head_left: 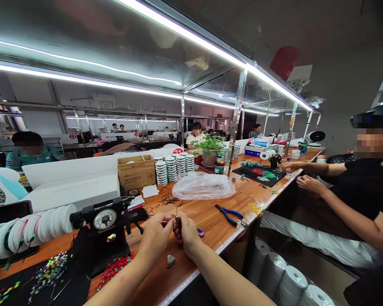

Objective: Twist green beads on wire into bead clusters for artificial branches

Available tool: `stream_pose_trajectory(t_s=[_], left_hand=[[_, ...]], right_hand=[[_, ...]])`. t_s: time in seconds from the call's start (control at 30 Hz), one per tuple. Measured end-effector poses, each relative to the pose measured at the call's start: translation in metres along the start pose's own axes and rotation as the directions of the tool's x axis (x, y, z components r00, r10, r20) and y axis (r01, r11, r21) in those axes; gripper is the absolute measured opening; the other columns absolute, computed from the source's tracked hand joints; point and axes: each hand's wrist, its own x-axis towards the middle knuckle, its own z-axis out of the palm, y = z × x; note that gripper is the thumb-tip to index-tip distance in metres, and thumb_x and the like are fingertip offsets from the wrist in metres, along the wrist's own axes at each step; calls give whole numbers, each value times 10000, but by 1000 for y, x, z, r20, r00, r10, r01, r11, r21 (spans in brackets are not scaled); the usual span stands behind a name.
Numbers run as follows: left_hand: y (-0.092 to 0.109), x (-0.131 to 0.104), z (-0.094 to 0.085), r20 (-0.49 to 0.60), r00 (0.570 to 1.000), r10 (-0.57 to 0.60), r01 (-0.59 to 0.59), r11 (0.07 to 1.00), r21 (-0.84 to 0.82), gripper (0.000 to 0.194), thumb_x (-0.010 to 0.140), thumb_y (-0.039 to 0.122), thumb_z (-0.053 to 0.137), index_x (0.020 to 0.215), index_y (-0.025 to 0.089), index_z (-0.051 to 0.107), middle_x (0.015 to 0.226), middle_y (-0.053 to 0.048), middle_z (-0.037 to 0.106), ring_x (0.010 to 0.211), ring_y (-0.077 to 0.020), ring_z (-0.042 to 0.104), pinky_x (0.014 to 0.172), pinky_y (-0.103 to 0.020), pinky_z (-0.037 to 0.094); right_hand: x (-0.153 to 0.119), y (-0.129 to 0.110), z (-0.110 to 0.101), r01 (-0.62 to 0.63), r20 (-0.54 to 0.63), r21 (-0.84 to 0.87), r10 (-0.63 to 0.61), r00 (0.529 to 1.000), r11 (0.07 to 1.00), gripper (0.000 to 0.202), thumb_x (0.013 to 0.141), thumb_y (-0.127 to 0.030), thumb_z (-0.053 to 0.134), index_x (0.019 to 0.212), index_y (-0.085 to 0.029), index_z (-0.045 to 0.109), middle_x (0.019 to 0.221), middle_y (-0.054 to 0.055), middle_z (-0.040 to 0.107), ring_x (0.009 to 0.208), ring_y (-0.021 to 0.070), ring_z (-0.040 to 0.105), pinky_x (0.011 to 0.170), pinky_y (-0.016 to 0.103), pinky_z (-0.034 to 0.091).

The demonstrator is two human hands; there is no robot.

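Note:
My left hand [158, 233] is closed in a pinch, its fingertips meeting those of my right hand; whatever it pinches is too small to make out. My right hand [189, 233] is wrapped round a small dark object [178, 219] with a shiny gold-coloured end, mostly hidden by the fingers. Just beyond that hand lies a pink and blue piece [201, 232], partly covered. A small grey lump [170, 261] rests on the wooden table [207, 216] below my hands. Dark cord pieces [167, 199] are scattered behind them.
On the left stands a black winding machine [107, 225] beside white spools [35, 225], with beads [52, 272] and red cords [115, 270] nearby. Blue-handled pliers [229, 213] and a plastic bag [204, 185] lie to the right. A co-worker [354, 191] sits at the right, hands over a black mat [258, 175].

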Motion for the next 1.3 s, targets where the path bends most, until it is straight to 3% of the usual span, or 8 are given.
stream_pose_trajectory(t_s=[0.3, 0.53, 0.67, 0.77, 0.87, 0.97, 1.07, 1.3], left_hand=[[6, -6, -8, 15, 991, -136, 137, 980, -146, 203, 731, 362, 577, 703, 169, 633, 732, -68, 686, 775, -251, 639, 721, -366, 470], [23, -34, -34, 212, 934, -287, 352, 832, -429, 305, 699, 447, 648, 754, 156, 576, 751, -62, 681, 775, -230, 674, 614, -297, 525], [26, -46, -45, 283, 904, -319, 426, 713, -556, 283, 672, 411, 713, 737, 163, 593, 740, -22, 643, 763, -193, 654, 588, -241, 491], [22, -54, -50, 264, 917, -300, 399, 729, -556, 238, 685, 377, 719, 746, 163, 635, 769, -23, 626, 795, -161, 596, 632, -231, 480], [18, -62, -52, 259, 924, -282, 381, 741, -553, 222, 686, 376, 720, 732, 169, 653, 744, -7, 604, 723, -124, 534, 611, -210, 447], [15, -68, -54, 255, 928, -270, 369, 752, -546, 231, 687, 391, 712, 724, 171, 654, 717, 3, 592, 656, -107, 493, 576, -203, 413], [11, -73, -58, 182, 940, -288, 340, 816, -467, 279, 690, 433, 686, 775, 169, 656, 771, -14, 611, 696, -136, 510, 598, -226, 426], [-15, -89, -60, -78, 967, -242, 238, 970, -58, 278, 720, 452, 577, 697, 179, 624, 627, -16, 598, 615, -198, 545, 583, -291, 426]], right_hand=[[-9, -16, -12, 123, -29, -337, -141, 990, 934, 646, 801, -716, 174, 709, -176, 517, 579, -11, 476, 492, 114, 454, 498, 229, 389], [3, -51, -91, 46, -162, -807, -295, 942, 589, 99, 759, -207, 582, 792, -114, 592, 1008, 186, 561, 1039, 306, 489, 875, 389, 339], [-12, -59, -89, 70, -94, -875, -310, 946, 479, 101, 753, -115, 564, 806, -83, 644, 1106, 227, 527, 1157, 348, 399, 935, 420, 290], [-39, -57, -58, 182, 51, -848, -264, 963, 499, 187, 838, -271, 537, 887, -147, 668, 1010, 124, 607, 993, 245, 525, 813, 320, 393], [-67, -47, -26, 230, 293, -585, -62, 954, 778, 324, 820, -468, 542, 921, -187, 667, 818, 38, 640, 592, 116, 523, 483, 213, 353], [-86, -35, -5, 46, 435, -176, 36, 900, 983, 338, 719, -442, 669, 886, -148, 651, 726, 24, 621, 459, 58, 399, 390, 188, 188], [-95, -31, 5, 77, 364, -110, -32, 931, 991, 231, 680, -338, 719, 713, -122, 645, 616, 9, 604, 481, 60, 424, 448, 190, 281], [-94, -37, -4, 315, 181, -401, -262, 948, 860, 210, 732, -326, 641, 651, -133, 659, 626, 25, 629, 622, 149, 547, 623, 263, 418]])
